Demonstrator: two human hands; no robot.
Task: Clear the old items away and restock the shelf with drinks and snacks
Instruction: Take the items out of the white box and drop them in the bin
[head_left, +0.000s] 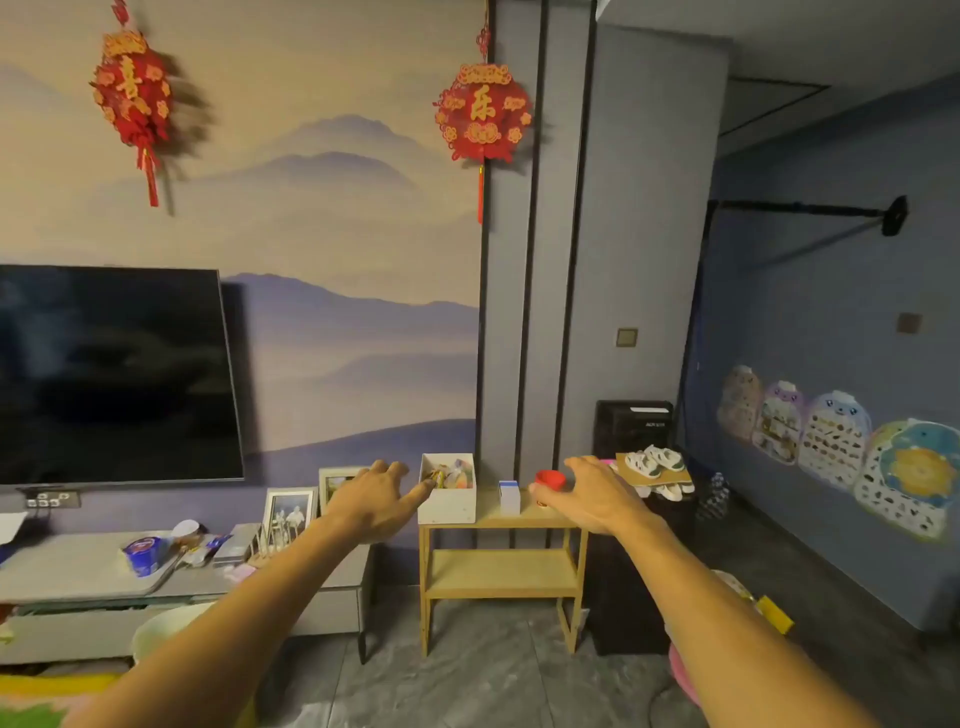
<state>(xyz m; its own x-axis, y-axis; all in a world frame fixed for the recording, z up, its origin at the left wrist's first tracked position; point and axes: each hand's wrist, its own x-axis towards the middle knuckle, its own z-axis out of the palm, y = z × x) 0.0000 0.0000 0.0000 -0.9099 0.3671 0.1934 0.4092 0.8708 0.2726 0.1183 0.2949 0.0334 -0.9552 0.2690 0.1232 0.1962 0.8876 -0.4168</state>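
The room is dimly lit, with a bluish cast. The red ornament (131, 101) above the television (114, 374) is smeared by motion blur, and its shadow is thrown rightward on the wall (337, 234). Straight lines are bowed near the edges. Faint reflections are seen on the television.

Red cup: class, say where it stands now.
Head view: the red cup stands atop the wooden shelf, right end, between a small box and the right hand.
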